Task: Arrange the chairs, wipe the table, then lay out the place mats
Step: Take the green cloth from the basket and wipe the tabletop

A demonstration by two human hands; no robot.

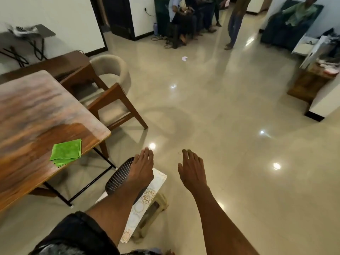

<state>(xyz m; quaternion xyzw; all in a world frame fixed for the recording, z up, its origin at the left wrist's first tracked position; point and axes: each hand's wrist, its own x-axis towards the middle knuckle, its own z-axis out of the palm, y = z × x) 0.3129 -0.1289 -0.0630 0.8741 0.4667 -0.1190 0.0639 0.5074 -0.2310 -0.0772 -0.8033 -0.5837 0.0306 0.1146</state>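
Green cloth (66, 152) flat near table (36, 111) corner, long axis along edge

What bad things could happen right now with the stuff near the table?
The left hand is over a dark ribbed mat on a small stool; a clumsy grab might knock it to the floor. The green cloth lies near the table edge, so a bump could send it off.
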